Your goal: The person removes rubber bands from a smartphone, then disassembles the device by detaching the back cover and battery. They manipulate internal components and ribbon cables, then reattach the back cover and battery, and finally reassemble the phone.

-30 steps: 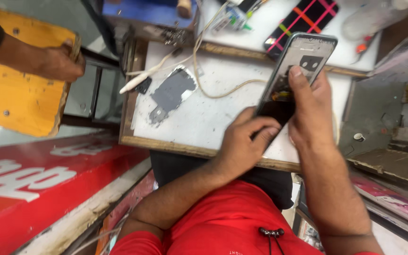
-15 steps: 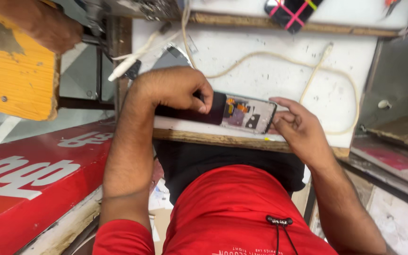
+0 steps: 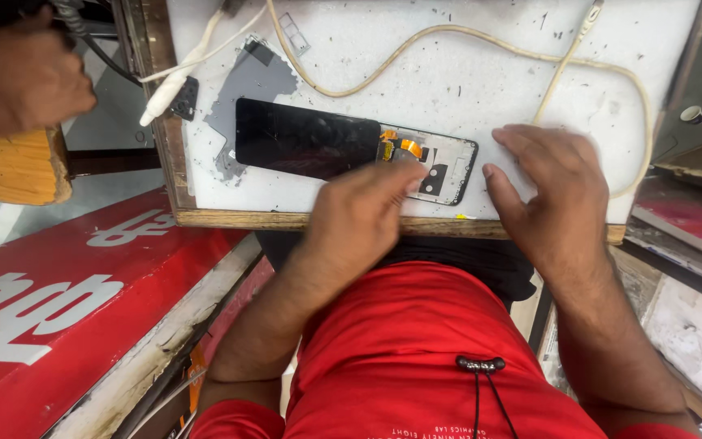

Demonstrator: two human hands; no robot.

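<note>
An opened phone (image 3: 351, 150) lies flat on the white board (image 3: 448, 73), near its front edge, with its black screen part toward the left and the opened end, showing orange ribbon and inner parts, toward the right. The left hand (image 3: 363, 215) rests over the front edge of the board with its fingers laid on the phone around the middle, fingertips at the orange ribbon; the fingers are bent and press down rather than close around anything. The right hand (image 3: 550, 191) lies palm down on the board just beside the phone's right end, fingers spread loosely, thumb pointing toward the phone, holding nothing. A grey flat metal piece (image 3: 249, 85) lies on the board behind the phone's left end, partly under it. A cream cable (image 3: 481, 45) loops across the board behind the hands. At the left, another person's hand (image 3: 22, 77) rests on a yellow wooden stool (image 3: 10, 167), well apart from the board.
</note>
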